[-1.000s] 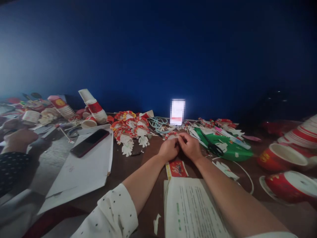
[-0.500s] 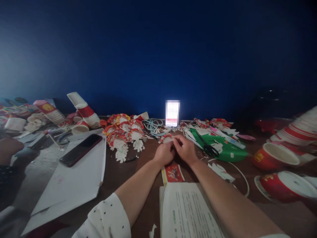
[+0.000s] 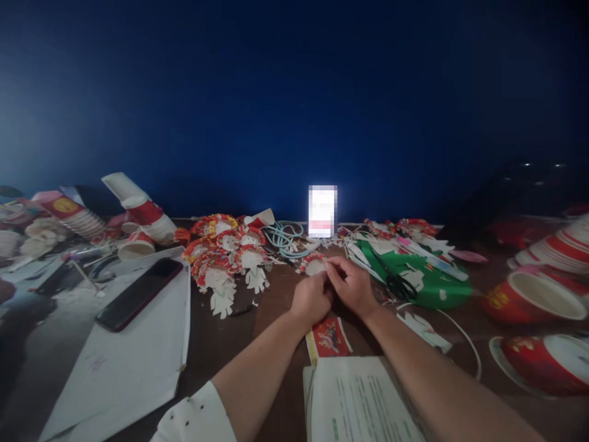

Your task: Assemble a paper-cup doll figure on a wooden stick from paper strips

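My left hand [image 3: 313, 299] is closed, its knuckles towards me and its thumb side against the other hand. My right hand [image 3: 352, 285] pinches thumb and index finger together where the two hands meet. What is between the fingers is hidden. Just past the fingertips shows a round white paper craft piece [image 3: 315, 266] with a red patterned edge; whether the fingers grip it, I cannot tell. Below my wrists lies a red printed packet [image 3: 332, 337] at the top of an open book [image 3: 359, 399]. A lit phone screen [image 3: 322, 212] stands upright beyond the hands.
Paper figures with red and yellow trim [image 3: 225, 258] are piled left of my hands, beside a pale blue cord [image 3: 285, 236]. Black scissors [image 3: 400, 285] rest on green sheet material [image 3: 442, 293]. A dark phone [image 3: 140, 294] lies on white board [image 3: 133, 350]. Red paper cups [image 3: 529, 298] stand right.
The view has shifted slightly, so the tabletop things near me sit lower. My hands stay together in much the same pose. The other person's hand at far left is mostly out of view.
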Motion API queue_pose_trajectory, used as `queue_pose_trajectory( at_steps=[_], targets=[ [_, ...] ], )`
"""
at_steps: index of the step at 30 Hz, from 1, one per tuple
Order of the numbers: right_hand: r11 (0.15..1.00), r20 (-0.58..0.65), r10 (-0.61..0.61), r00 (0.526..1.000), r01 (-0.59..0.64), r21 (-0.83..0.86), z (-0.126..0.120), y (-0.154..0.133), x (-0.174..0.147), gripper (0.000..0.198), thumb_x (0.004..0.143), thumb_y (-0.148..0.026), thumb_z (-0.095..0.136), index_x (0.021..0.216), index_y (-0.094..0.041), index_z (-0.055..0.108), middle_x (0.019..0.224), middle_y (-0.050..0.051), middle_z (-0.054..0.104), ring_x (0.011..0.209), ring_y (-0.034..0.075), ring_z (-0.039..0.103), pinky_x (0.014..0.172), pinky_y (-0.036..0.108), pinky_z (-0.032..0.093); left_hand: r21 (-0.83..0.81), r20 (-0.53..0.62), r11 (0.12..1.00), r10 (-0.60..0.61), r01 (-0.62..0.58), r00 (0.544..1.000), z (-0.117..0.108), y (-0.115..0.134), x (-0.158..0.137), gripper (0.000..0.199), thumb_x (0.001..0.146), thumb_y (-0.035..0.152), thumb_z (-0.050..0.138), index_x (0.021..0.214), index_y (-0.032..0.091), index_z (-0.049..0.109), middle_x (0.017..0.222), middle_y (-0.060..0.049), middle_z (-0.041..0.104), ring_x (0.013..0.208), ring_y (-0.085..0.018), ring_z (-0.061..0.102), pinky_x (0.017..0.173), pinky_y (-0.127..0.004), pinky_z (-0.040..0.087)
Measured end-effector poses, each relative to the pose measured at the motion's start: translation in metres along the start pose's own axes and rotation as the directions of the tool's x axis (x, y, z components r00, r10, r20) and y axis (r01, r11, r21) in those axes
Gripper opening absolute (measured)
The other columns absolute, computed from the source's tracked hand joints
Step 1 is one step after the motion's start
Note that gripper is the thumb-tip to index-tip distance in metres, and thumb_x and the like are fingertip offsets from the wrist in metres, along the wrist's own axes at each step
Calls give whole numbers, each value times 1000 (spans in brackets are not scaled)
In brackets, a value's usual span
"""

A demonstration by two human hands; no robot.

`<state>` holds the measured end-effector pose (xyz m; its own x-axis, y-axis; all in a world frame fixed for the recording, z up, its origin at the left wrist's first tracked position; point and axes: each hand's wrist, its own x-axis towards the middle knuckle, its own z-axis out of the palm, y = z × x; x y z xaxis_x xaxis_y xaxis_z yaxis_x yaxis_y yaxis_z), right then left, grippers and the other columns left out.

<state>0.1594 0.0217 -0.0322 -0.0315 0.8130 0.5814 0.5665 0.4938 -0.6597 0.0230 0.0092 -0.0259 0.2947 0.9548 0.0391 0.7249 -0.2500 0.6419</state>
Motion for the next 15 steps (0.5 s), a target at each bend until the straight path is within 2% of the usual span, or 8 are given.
queue_pose_trajectory(
  at_steps=[7, 15],
  targets=[
    [1000, -4, -25, 1000, 25, -15, -2, 1, 0, 15, 95, -28, 57, 98, -23, 71, 91, 1, 78, 79, 16, 73, 76, 25, 55, 78, 59, 997, -24, 20, 998, -3, 4, 0, 36, 85, 24, 49, 114, 20, 70, 108, -12, 77, 101, -29, 72, 86, -35, 54],
    [1000, -3, 19, 1000, -19, -7, -2, -2, -2, 17, 96, -32, 56, 95, -24, 71, 86, 2, 77, 75, 17, 72, 73, 27, 55, 83, 55, 996, 26, -31, 998, 2, -2, 0, 35, 81, 21, 52, 112, 20, 69, 108, -11, 77, 102, -28, 72, 87, -35, 54]
  ],
)
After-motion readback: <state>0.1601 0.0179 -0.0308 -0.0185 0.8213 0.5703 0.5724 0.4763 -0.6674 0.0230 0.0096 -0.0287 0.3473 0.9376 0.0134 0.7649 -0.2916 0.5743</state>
